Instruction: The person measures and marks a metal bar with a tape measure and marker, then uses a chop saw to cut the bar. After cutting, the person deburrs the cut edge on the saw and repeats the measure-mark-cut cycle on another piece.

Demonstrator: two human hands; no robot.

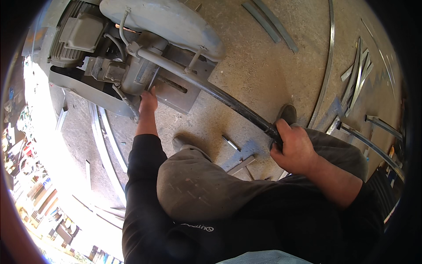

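Black-ended, one lever (pixel 215 91) fills the closed right hand (pixel 295 147); left hand (pixel 148 101) pinches one strip (pixel 154 78).

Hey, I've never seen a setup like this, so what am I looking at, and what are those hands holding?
This single picture comes from a fisheye camera on the person's head, looking down, so straight edges bend near the rim. There is no robot; both bare hands are the wearer's own. The right hand is closed around the dark end of a long handle, which runs up to a grey machine with a motor and a rounded metal guard. The left hand is near the base plate and seems to hold a thin metal piece. Long metal strips and shorter offcuts lie on the floor.
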